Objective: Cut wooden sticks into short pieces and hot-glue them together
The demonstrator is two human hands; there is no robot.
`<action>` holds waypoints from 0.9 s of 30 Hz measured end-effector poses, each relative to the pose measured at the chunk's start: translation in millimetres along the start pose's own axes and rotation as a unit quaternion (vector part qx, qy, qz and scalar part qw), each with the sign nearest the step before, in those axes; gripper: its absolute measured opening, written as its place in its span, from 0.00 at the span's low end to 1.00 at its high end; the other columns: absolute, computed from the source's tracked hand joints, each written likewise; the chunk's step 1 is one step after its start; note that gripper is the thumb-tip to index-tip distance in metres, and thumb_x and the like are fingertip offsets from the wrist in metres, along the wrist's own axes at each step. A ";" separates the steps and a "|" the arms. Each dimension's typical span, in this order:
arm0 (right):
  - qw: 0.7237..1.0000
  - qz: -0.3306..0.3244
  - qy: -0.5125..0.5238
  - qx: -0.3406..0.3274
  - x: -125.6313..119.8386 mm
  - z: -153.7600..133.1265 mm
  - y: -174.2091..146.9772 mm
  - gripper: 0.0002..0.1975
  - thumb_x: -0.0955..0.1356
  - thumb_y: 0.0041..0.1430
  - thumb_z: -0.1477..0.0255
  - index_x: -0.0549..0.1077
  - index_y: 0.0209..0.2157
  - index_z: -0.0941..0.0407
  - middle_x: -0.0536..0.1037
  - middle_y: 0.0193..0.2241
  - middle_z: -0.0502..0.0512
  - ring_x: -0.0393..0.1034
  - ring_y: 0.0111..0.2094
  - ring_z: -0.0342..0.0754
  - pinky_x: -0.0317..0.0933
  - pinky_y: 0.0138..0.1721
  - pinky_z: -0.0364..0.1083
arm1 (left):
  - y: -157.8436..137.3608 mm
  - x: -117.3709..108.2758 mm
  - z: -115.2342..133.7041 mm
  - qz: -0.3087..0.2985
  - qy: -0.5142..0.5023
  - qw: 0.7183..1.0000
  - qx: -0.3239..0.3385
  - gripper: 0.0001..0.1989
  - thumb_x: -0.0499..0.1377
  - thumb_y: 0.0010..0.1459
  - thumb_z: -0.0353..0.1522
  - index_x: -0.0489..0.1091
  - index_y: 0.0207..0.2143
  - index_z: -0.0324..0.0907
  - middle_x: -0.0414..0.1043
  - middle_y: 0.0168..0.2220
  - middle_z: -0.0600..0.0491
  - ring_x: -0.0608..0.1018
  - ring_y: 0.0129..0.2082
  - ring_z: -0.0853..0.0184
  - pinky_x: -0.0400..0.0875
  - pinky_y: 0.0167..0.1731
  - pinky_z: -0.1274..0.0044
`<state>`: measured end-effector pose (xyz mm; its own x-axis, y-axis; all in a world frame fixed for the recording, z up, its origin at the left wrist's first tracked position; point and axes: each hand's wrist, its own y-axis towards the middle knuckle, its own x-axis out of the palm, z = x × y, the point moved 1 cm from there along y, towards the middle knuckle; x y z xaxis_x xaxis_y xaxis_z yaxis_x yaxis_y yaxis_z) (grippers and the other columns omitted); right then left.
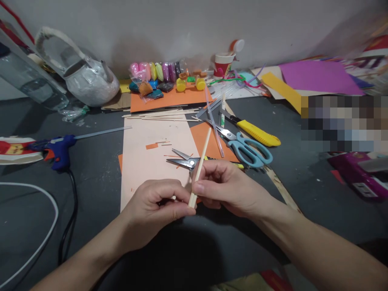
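My left hand (pixel 160 204): thumb and finger pinching the lower end of pale wooden sticks (pixel 203 159), tilted, between both hands. My right hand (pixel 226 184): thumb and fingers pinching them slightly higher. On the grey table (pixel 97 182): pale sheet (pixel 145 165), centre; blue-handled scissors (pixel 251 150), right; yellow cutter (pixel 257 131), just beyond these; blue glue gun (pixel 62 149), left.

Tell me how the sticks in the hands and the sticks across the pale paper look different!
The held sticks slant upward; the loose sticks lie flat. The left hand and right hand grip the held sticks; no hand touches the loose sticks. Both are thin and pale.
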<state>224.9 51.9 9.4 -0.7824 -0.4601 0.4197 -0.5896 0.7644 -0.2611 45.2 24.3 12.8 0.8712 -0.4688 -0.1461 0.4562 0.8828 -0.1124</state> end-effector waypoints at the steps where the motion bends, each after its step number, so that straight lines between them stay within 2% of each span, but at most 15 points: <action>1: 1.000 0.001 -0.005 0.000 -0.4 0.1 -0.1 0.18 0.77 0.49 0.62 0.70 0.23 0.59 0.69 0.16 0.44 0.55 0.15 0.34 0.48 0.15 0.36 | 0.2 -1.1 0.4 -0.002 0.014 1.000 0.013 0.06 0.64 0.56 0.29 0.74 0.25 0.39 0.64 0.21 0.61 0.63 0.22 0.77 0.56 0.23 0.83; 8: 1.000 0.005 -0.022 0.005 0.4 -0.4 -0.5 0.19 0.77 0.48 0.61 0.69 0.23 0.59 0.67 0.15 0.43 0.54 0.15 0.34 0.47 0.15 0.37 | 2.8 -6.0 0.3 -0.008 0.093 0.992 0.086 0.05 0.64 0.57 0.26 0.75 0.27 0.38 0.67 0.22 0.60 0.67 0.22 0.78 0.60 0.25 0.86; 18: 1.000 0.005 -0.026 0.003 -0.4 0.7 0.3 0.20 0.77 0.48 0.60 0.69 0.23 0.58 0.67 0.15 0.43 0.53 0.15 0.34 0.47 0.15 0.36 | 4.1 -1.8 0.0 0.028 0.103 0.984 0.144 0.06 0.64 0.56 0.24 0.76 0.27 0.38 0.68 0.21 0.61 0.69 0.21 0.78 0.61 0.24 0.88; 27: 0.999 0.015 -0.045 -0.004 -0.4 -0.9 0.6 0.20 0.77 0.48 0.58 0.69 0.23 0.58 0.68 0.16 0.44 0.54 0.16 0.34 0.47 0.15 0.37 | 2.2 0.2 -2.4 0.039 0.097 0.985 0.140 0.06 0.64 0.57 0.25 0.75 0.26 0.38 0.67 0.21 0.60 0.68 0.21 0.78 0.61 0.24 0.87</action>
<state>225.0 52.9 9.9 -0.8146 -0.4755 0.3321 -0.5644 0.7817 -0.2652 46.0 26.0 10.2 0.8665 -0.3724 -0.3324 0.4456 0.8772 0.1787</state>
